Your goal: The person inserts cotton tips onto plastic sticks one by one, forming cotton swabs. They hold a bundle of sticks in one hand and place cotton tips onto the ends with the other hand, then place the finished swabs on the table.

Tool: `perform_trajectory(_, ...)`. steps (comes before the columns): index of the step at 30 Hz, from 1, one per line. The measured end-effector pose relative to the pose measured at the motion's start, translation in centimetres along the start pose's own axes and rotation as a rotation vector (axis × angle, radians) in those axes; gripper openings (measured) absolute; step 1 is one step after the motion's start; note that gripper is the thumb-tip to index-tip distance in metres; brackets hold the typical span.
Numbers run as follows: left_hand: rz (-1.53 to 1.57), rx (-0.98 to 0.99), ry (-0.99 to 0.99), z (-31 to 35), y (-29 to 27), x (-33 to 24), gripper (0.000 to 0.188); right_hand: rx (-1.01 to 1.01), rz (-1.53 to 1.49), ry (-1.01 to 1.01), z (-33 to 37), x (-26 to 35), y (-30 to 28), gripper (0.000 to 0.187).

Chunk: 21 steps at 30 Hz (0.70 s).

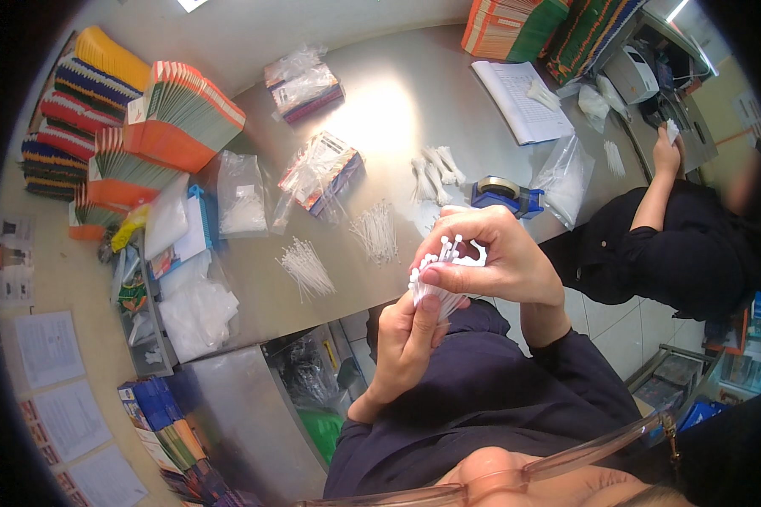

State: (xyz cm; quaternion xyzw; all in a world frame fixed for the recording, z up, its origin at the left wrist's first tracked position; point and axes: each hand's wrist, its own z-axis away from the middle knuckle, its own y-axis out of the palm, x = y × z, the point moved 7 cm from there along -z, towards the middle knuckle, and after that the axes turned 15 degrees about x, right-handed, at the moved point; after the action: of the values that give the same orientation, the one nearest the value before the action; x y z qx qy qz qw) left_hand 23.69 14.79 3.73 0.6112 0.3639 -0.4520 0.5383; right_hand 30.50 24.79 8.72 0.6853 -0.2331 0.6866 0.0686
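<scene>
Just above my lap, my left hand (403, 342) is closed around a bundle of thin white sticks with small rounded heads (451, 307). Against the top of that bundle presses the thumb of my right hand (507, 253), whose curled fingers pinch some of the heads. A curved white piece (479, 252) shows by the right fingers; its kind is unclear. Beyond my hands on the metal table lie several tied white bundles (434, 175). Two loose piles of similar sticks, one nearer (307, 269) and one farther (375, 232), are to their left.
A blue tape dispenser (507, 196) and a clear plastic bag (565, 182) sit beyond my right hand. Plastic-wrapped boxes (320, 173), an open notebook (524, 101) and stacked orange packets (182, 118) occupy the table. At right, another person's hand (668, 152) holds something white.
</scene>
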Motion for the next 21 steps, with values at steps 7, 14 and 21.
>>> perform_trajectory(7, -0.009, 0.001, 0.000, 0.04, 0.18, -0.08, 0.042, -0.022, -0.076, -0.027, 0.37, 0.07, -0.04, 0.015)
perform_trajectory(14, 0.007, 0.015, 0.007, 0.10, 0.42, -0.18, 0.042, -0.011, -0.076, -0.045, 0.39, 0.31, 0.05, 0.017)
perform_trajectory(21, 0.037, 0.062, 0.030, 0.04, 0.74, -0.19, 0.042, 0.010, -0.188, -0.062, 0.18, 0.45, 0.34, 0.015)
